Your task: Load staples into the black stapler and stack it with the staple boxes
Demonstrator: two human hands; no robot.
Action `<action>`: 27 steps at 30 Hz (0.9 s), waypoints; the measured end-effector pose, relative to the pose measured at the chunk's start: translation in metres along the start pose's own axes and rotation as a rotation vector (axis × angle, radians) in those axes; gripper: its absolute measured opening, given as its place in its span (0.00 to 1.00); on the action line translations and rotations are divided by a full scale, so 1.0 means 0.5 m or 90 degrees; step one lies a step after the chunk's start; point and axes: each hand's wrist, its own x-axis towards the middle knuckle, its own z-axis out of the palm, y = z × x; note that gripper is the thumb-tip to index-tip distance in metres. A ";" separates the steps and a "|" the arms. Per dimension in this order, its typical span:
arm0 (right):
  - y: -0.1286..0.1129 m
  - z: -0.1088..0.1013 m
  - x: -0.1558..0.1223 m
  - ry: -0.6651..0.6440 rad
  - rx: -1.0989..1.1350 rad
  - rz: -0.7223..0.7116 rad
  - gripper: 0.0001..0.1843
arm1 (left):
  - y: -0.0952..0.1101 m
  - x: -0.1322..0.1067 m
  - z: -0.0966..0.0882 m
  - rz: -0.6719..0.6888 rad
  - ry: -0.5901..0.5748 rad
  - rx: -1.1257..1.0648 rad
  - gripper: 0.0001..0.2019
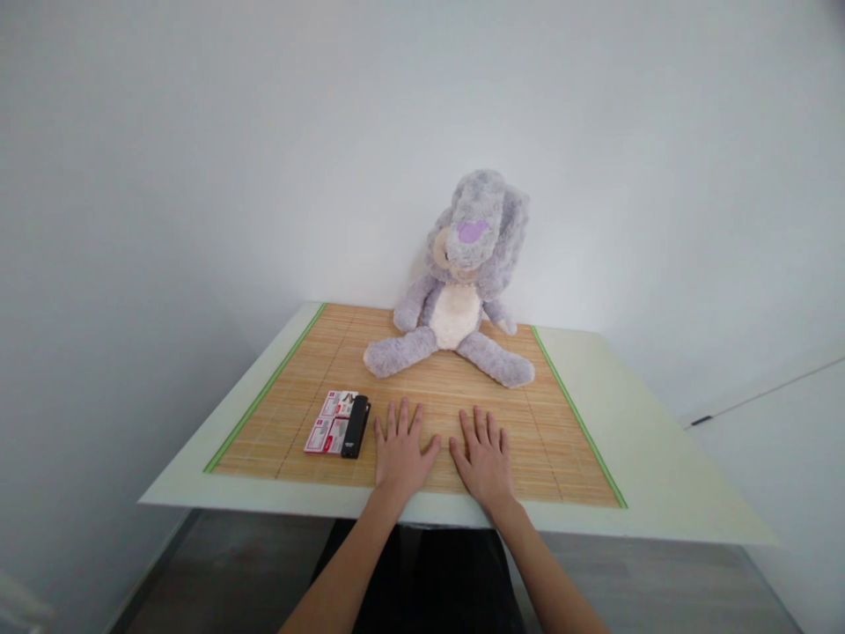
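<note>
My left hand (403, 449) lies flat on the bamboo mat (422, 385), fingers spread, holding nothing. To its left, a small gap away, is a long black stapler (356, 427). Several small red-and-white printed boxes (319, 435) are set together against the stapler's left side; their print is too small to read. My right hand (484, 460) also rests palm down on the mat with its fingers apart, and nothing is under or in it that I can see. Bare mat shows between the two thumbs.
A grey plush rabbit (455, 314) with a cream belly sits at the back of the mat, leaning on the white wall (264, 158), legs splayed towards me. Green edging borders the mat on both sides. The white table (660, 458) extends beyond it, its front edge close to my wrists.
</note>
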 end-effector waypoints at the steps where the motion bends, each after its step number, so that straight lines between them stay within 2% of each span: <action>1: 0.000 0.000 0.000 0.001 -0.001 0.000 0.36 | 0.000 0.000 0.000 0.001 0.002 0.000 0.38; 21: -0.001 -0.003 -0.001 0.004 -0.009 -0.005 0.39 | 0.002 -0.001 -0.001 -0.005 0.012 -0.006 0.39; 27: -0.015 -0.029 0.004 -0.039 0.043 0.025 0.39 | 0.008 -0.009 -0.001 0.013 0.005 -0.008 0.36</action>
